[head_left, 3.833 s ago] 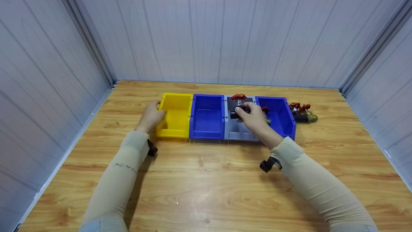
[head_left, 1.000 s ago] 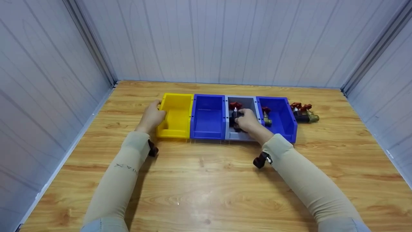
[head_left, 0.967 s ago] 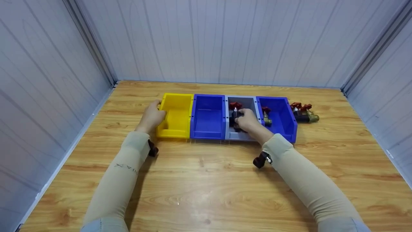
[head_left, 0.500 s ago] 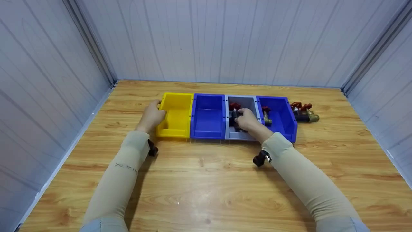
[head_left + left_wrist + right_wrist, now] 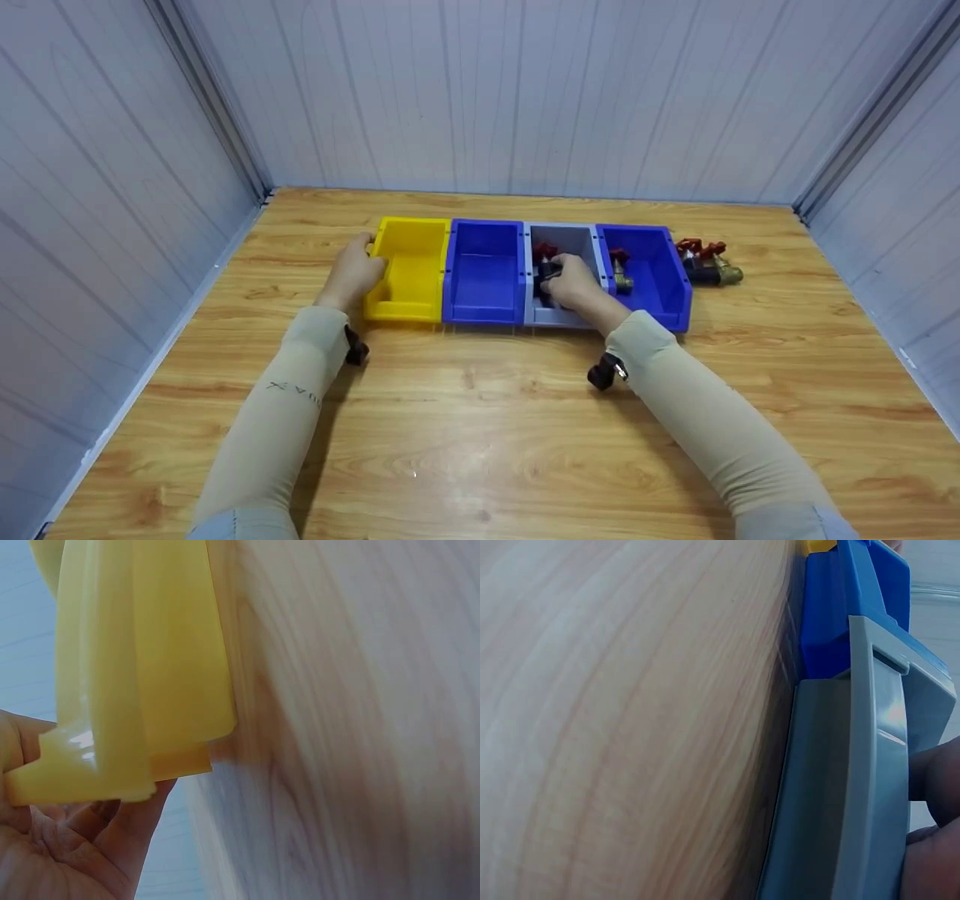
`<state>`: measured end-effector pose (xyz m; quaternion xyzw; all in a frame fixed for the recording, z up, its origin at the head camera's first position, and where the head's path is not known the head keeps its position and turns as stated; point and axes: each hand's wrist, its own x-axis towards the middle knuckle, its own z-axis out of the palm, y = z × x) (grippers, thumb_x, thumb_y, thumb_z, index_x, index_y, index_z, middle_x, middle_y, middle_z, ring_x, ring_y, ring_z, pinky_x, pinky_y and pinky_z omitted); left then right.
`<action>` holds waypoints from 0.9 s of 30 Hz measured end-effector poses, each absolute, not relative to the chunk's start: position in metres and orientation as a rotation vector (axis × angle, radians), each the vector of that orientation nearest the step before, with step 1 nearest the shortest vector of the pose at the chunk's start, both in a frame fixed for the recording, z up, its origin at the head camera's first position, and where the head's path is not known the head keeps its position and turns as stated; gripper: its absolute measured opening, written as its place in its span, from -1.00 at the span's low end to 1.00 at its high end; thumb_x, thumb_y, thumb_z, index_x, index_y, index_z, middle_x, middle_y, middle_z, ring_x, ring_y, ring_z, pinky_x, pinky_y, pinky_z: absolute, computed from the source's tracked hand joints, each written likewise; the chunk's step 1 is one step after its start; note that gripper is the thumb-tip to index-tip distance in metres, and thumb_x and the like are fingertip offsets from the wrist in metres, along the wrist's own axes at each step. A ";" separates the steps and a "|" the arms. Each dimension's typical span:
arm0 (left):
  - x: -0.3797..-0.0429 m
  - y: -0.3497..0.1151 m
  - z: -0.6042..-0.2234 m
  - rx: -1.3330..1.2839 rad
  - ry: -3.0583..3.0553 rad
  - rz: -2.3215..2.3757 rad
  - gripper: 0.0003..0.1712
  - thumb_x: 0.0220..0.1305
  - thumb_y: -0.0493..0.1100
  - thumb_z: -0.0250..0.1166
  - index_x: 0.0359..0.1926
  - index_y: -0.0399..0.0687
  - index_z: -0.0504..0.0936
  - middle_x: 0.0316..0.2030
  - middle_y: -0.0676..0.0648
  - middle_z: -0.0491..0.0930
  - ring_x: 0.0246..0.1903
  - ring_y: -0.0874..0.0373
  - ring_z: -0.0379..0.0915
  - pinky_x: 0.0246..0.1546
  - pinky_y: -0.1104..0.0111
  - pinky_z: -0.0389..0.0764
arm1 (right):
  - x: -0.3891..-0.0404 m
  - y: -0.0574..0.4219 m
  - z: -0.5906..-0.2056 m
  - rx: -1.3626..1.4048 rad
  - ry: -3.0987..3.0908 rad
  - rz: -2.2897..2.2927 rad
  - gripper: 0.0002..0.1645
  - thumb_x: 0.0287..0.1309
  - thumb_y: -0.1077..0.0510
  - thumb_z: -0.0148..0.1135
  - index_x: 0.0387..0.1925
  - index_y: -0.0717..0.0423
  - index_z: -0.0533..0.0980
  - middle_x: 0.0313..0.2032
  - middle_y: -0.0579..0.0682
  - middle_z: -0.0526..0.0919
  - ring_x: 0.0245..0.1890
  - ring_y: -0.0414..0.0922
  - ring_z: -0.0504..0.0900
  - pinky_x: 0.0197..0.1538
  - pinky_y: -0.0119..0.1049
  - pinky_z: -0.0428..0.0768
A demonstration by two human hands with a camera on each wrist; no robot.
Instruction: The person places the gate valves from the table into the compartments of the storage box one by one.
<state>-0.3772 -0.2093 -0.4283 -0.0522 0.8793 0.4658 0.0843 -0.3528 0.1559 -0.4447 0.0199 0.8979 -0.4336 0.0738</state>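
Observation:
My left hand (image 5: 351, 271) grips the left side wall of the yellow bin (image 5: 403, 310), thumb over the rim; the left wrist view shows the palm (image 5: 82, 855) beneath its edge. Inside the grey bin (image 5: 564, 318), my right hand (image 5: 579, 286) pinches a black-bodied valve (image 5: 546, 276) with a red handwheel (image 5: 545, 250). The fingertips are partly hidden behind the valve and hand. In the right wrist view, fingers (image 5: 939, 780) show behind the grey bin's front wall (image 5: 877, 765), and the valve is out of sight.
Between the yellow and grey bins stands a blue bin (image 5: 484, 313). Another blue bin (image 5: 660, 300) at the right holds a brass valve (image 5: 622, 279) with a red handwheel. Beyond it, black and brass valves (image 5: 709, 271) lie on the wooden table (image 5: 480, 420).
My right hand has lowered the black valve from above the grey bin into it, then shifted it slightly left within the bin. The left hand has stayed on the yellow bin.

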 end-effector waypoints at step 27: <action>-0.378 -0.210 -0.429 -0.124 2.671 1.332 -0.29 0.59 -0.21 0.03 0.68 -0.14 0.21 0.60 -0.29 0.31 0.52 -0.16 0.31 0.54 -0.09 0.37 | -0.341 0.158 -0.437 -0.046 2.783 -1.341 -0.22 0.43 0.25 0.35 0.56 0.40 0.31 0.49 0.35 0.47 0.54 0.19 0.41 0.60 0.03 0.37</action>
